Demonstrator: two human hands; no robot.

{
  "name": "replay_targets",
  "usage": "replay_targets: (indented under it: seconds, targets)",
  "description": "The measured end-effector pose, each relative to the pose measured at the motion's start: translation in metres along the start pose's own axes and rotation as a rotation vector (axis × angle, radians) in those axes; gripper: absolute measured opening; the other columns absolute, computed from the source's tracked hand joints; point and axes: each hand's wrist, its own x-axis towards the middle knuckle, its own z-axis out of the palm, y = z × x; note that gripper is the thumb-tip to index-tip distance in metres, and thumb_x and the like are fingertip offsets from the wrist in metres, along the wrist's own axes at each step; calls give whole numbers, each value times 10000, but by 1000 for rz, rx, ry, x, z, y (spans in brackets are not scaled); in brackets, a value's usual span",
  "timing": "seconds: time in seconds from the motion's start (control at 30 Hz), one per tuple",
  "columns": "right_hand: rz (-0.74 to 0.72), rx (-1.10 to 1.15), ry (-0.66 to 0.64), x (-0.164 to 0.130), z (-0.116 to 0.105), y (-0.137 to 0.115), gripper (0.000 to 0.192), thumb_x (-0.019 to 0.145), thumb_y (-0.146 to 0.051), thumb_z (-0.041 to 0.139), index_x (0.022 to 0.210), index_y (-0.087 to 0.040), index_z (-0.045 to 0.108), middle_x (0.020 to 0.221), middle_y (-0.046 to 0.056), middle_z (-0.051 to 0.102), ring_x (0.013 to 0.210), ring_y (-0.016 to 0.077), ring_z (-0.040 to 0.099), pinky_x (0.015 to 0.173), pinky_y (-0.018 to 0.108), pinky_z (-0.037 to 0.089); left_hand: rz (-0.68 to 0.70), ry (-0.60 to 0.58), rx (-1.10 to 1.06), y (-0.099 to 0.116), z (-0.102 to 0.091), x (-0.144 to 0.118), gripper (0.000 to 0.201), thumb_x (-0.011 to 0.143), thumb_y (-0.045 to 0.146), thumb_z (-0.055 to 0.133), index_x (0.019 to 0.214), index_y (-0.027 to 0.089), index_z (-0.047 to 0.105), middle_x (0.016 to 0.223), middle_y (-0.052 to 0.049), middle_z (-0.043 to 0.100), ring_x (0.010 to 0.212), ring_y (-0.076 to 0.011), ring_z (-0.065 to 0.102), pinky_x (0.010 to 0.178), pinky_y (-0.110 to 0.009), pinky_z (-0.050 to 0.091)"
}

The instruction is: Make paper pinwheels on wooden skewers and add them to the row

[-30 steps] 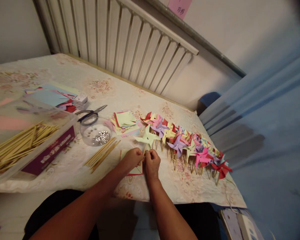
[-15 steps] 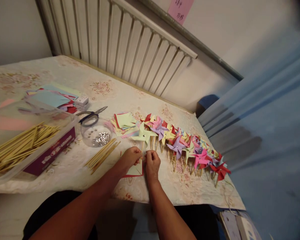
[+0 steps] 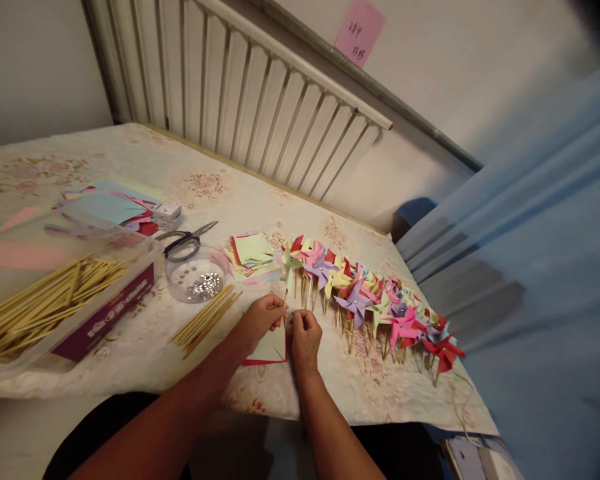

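Note:
My left hand [image 3: 263,321] is closed around the thin wooden stick of a pale green paper pinwheel [image 3: 291,263], which stands upright above my fingers. Just to the right, my right hand [image 3: 306,337] has its fingertips pinched together; whatever they hold, if anything, is hidden. Beneath my hands lie cut paper squares [image 3: 269,349], pale green over red. A row of finished pinwheels [image 3: 356,301] in several colours spreads to the right. Loose wooden sticks [image 3: 206,320] lie left of my left hand, close to a clear round dish [image 3: 196,279] of small shiny metal pieces.
A clear plastic box [image 3: 145,283] full of sticks stands at the left. Dark-handled scissors [image 3: 187,241], a small white box [image 3: 169,212] and coloured paper [image 3: 113,202] lie behind. More paper squares [image 3: 253,251] sit beyond my hands. A radiator [image 3: 260,100] and blue curtain [image 3: 530,253] border the table.
The pale green pinwheel has turned on its stick and now shows narrower, from the side. Both hands stay near the same spot; the whole view has shifted slightly.

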Motion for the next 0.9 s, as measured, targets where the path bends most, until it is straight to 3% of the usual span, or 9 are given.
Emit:
replay_targets:
  seconds: [0.13, 0.33, 0.9]
  targets:
    - [-1, -7, -2, 0, 0, 0, 234, 824, -353, 536, 673, -179, 577, 600, -44, 488, 589, 129, 421, 564, 236, 348, 48, -13, -16, 2, -3, 0, 155, 702, 282, 603, 774, 151, 563, 700, 11, 594, 531, -71, 418, 542, -223, 315]
    - [-10, -9, -9, 0, 1, 1, 221, 819, -330, 534, 667, -177, 578, 606, -38, 503, 592, 127, 421, 566, 231, 352, 76, -34, -52, 1, -6, 1, 241, 763, 389, 614, 767, 153, 569, 744, -9, 611, 570, -79, 439, 593, -233, 348]
    - [3, 50, -39, -1, 0, 3, 189, 804, -326, 545, 704, -174, 601, 632, -30, 549, 586, 127, 470, 572, 232, 386, 34, -16, -64, -3, -7, 7, 297, 749, 434, 648, 785, 150, 571, 792, -21, 634, 597, -85, 462, 628, -237, 370]
